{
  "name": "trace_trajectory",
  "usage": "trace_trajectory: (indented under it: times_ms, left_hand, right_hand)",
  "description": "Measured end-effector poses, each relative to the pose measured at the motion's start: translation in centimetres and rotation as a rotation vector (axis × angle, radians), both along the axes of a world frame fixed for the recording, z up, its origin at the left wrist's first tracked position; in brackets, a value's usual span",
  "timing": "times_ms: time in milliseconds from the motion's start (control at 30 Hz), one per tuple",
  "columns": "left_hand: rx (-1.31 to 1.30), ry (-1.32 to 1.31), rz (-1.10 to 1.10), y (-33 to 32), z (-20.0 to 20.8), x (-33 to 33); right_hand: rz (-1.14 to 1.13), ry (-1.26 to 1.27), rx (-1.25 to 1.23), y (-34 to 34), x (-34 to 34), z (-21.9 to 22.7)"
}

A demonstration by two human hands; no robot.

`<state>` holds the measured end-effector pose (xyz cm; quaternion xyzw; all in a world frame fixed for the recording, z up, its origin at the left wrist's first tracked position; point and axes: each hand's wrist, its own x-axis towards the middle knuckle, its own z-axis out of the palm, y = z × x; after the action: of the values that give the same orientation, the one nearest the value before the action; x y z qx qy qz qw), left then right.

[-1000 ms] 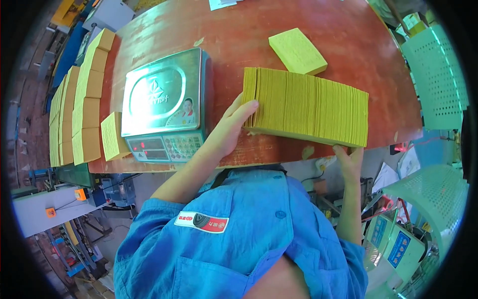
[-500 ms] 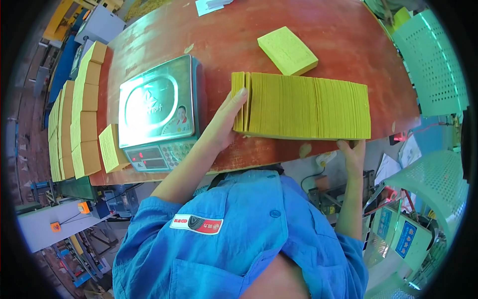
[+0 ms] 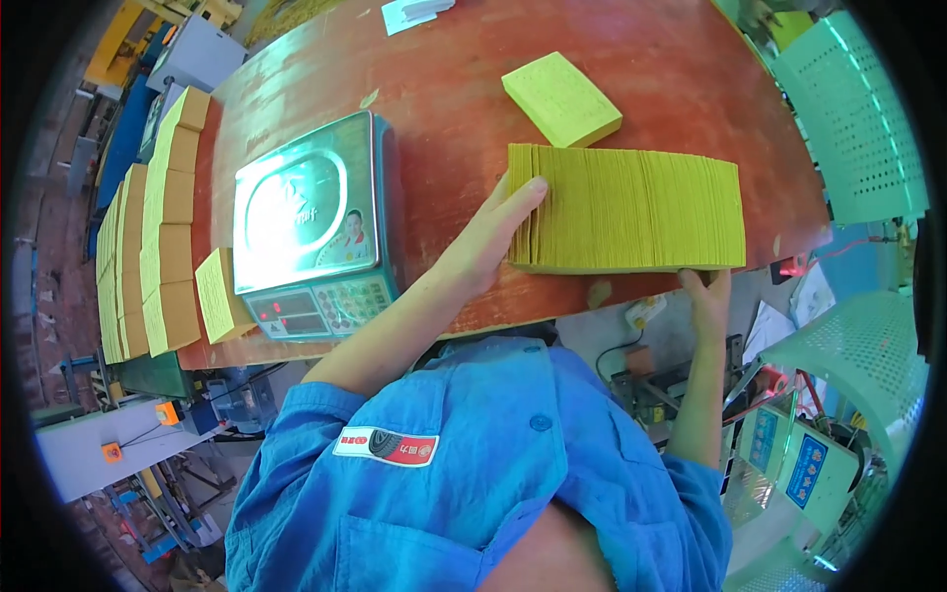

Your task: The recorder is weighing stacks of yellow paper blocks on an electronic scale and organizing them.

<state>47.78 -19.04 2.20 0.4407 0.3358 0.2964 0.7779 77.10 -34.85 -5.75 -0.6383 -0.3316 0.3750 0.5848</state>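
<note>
A long row of thin yellow paper sheets [image 3: 631, 207], packed face to face, lies along the near right edge of the table between my hands. My left hand [image 3: 498, 232] is closed on the left end, its thumb over the upper face and its other fingers partly hidden behind. At the near right corner, my right hand [image 3: 707, 294] grips the lower edge; its fingers are mostly hidden by the row. A smaller yellow paper stack [image 3: 562, 99] lies just beyond. To the left stands a digital scale [image 3: 306, 212] with a shiny metal plate and nothing on it.
The red-brown table [image 3: 444, 99] carries a single paper block [image 3: 225, 296] left of the scale. Several more paper blocks [image 3: 168, 257] line its left side. White papers [image 3: 414, 14] lie at the far edge. Green perforated guards [image 3: 853, 128] stand to the right.
My left hand has moved right, pushing the row's left end inward. The gap near that end has closed and the row is shorter. My right hand has shifted only slightly.
</note>
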Motion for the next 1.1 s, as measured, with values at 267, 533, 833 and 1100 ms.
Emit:
trace_trajectory:
  times_ms: [267,533,833,1100]
  left_hand:
    - [-0.16,-0.188,0.102,-0.5,-4.8,-2.4]
    - [0.444,0.16,0.048,-1.7,-1.7,-1.1]
    - [-0.072,-0.03,0.252,-0.8,-2.4,-2.6]
    - [0.035,-0.097,0.211,-0.8,-3.0,-1.3]
  right_hand:
    - [0.048,0.005,0.058,-0.2,0.4,-0.5]
    - [0.001,0.037,0.055,0.2,-0.7,0.9]
    - [0.109,0.054,0.073,0.9,-1.1,1.0]
    - [0.188,0.03,-0.015,0.5,-0.3,0.3]
